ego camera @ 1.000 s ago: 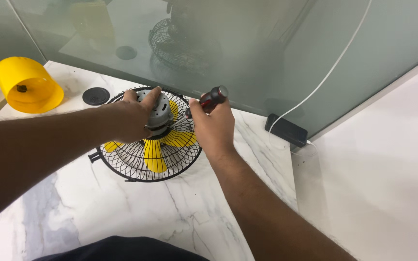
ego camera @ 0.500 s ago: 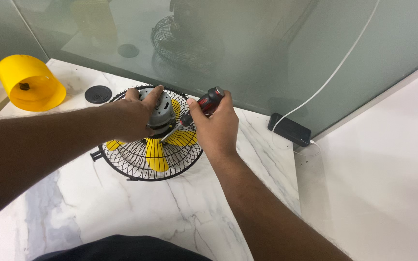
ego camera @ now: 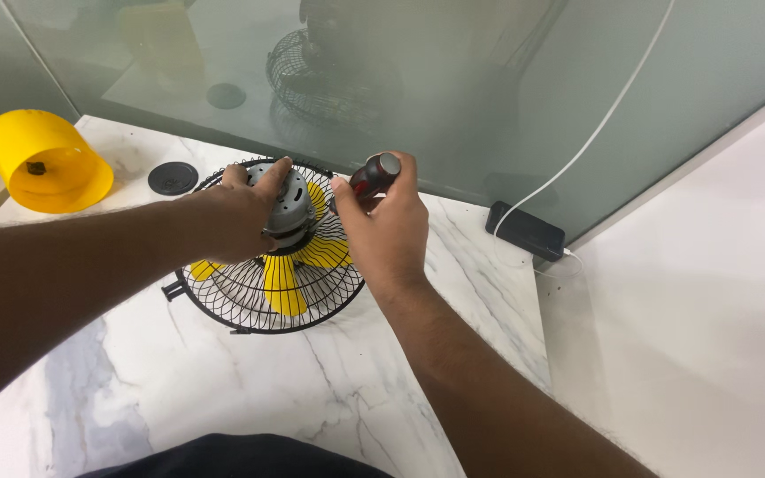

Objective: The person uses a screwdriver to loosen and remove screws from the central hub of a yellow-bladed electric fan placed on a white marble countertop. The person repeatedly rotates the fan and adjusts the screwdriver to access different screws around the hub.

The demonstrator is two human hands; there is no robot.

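A black wire fan guard [ego camera: 258, 296] with yellow blades [ego camera: 283, 283] lies flat on the marble table [ego camera: 223, 389]. A grey motor [ego camera: 290, 209] stands on its centre. My left hand [ego camera: 234, 217] grips the motor from the left side. My right hand [ego camera: 387, 226] is closed around a screwdriver [ego camera: 372, 175] with a red and black handle, held just right of the motor. The screwdriver's shaft is hidden behind my fingers.
A yellow plastic cone-shaped housing [ego camera: 42, 161] lies at the far left. A round black cap [ego camera: 173, 178] sits beside it. A black phone [ego camera: 525, 230] with a white cable [ego camera: 595, 133] rests against the frosted glass partition [ego camera: 453, 80] at the back.
My right hand has turned and lifted the screwdriver handle more upright, and the shaft that showed near the motor is now hidden. My left hand stays on the motor.
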